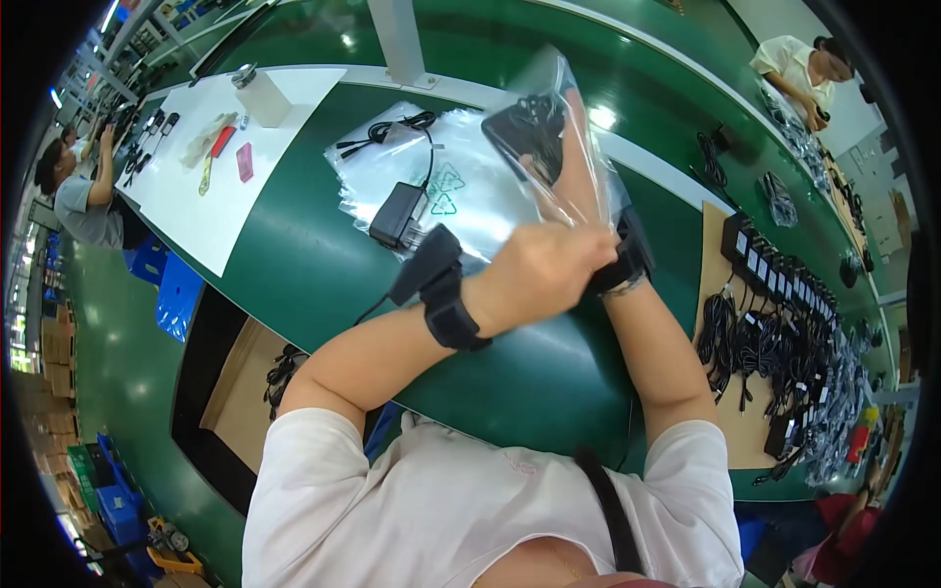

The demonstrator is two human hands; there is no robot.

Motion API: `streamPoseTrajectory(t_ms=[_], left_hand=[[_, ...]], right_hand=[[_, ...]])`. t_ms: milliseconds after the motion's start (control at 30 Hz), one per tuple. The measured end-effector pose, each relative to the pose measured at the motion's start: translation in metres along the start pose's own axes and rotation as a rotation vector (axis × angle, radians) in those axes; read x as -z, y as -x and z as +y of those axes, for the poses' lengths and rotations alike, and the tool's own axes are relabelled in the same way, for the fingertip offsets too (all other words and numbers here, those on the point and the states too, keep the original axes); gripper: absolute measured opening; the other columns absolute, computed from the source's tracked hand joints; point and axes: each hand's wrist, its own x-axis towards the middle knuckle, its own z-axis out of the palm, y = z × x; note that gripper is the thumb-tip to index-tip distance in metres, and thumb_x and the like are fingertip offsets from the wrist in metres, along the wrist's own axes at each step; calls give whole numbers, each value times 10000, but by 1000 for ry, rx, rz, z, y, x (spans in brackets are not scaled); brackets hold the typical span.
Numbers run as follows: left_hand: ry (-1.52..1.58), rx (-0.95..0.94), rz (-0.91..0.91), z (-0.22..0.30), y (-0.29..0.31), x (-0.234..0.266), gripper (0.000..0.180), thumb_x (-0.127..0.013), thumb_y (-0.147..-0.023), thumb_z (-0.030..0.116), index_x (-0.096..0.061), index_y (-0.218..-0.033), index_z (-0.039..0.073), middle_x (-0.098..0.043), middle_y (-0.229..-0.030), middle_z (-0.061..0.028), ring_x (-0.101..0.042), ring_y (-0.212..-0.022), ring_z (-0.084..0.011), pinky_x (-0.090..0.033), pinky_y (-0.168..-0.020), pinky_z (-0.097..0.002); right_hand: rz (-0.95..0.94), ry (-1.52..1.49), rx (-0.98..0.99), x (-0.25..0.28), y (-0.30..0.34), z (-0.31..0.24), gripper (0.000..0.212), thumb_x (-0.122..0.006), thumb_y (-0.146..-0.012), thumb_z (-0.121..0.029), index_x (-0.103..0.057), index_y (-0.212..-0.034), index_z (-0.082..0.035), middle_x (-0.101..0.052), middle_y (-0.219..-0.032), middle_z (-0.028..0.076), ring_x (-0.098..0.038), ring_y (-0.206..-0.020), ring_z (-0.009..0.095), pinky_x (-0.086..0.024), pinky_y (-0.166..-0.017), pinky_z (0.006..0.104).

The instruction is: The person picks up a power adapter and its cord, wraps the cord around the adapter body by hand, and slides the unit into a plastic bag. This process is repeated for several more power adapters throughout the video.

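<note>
A clear plastic bag [594, 162] is drawn over my right hand [571, 181], which reaches inside it with the fingers pointing away from me. In that hand, within the film, is a black power adapter [520, 127] with its cable bundled. My left hand [544, 274] is closed in a fist at the bag's open end by my right wrist, gripping the plastic. Just beyond it, another power adapter [397, 218] with a plug and a black cable lies on a stack of flat clear bags [456, 162] with green printed marks.
Rows of black adapters [779, 269] with coiled cables lie on cardboard at my right. On a white sheet [211, 220] at the left are a bottle [261, 98], a red-handled tool [222, 141] and a pink block [245, 163]. A metal post [397, 39] rises at the bench's far edge. Other people work on both sides.
</note>
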Motion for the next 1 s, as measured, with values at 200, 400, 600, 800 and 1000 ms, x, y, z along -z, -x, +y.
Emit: streamPoseTrajectory(t_ms=[200, 400, 600, 800, 1000], left_hand=[[26, 376, -48, -1, -19, 21, 249, -647, -751, 167, -510, -900, 23, -583, -677, -141, -593, -622, -323, -466, -561, -385], [124, 957, -219, -81, -56, 85, 631, -524, -800, 535, -497, -1114, -13, -550, -1041, -221, -527, -964, -338, -398, -847, -353], [-76, 854, -97, -81, -13, 57, 539, -366, -903, 471, -556, -958, -31, -597, -774, -223, -586, -755, -373, -446, -657, -372], [44, 766, 133, -72, 5, 28, 572, -357, -918, 429, -330, -1135, -99, -594, -698, -202, -602, -711, -344, -458, -628, -354], [173, 744, 180, -65, 8, 27, 541, -389, -922, 386, -290, -1123, -106, -597, -818, -182, -612, -714, -266, -466, -617, -318]], right_hand=[[-211, -696, -650, 10, -5, -2, 716, -664, -782, -184, -248, -1349, -49, -578, -911, 58, -549, -702, 73, -471, -553, 237], [-550, -701, -538, 31, -10, -17, 498, -675, -769, -122, -467, -1201, 11, -547, -836, 23, -509, -661, 74, -436, -576, 226], [-362, -845, -618, 13, 3, -12, 443, -641, -783, -96, -473, -1169, 42, -573, -887, 43, -530, -654, 88, -449, -559, 223], [-110, -991, -780, -11, 11, -22, 480, -597, -803, -45, -396, -1228, 51, -569, -965, 66, -547, -793, 102, -457, -656, 222], [4, -820, -538, -15, 14, -16, 517, -607, -805, -77, -361, -1243, 45, -551, -1029, 83, -546, -879, 127, -462, -715, 241]])
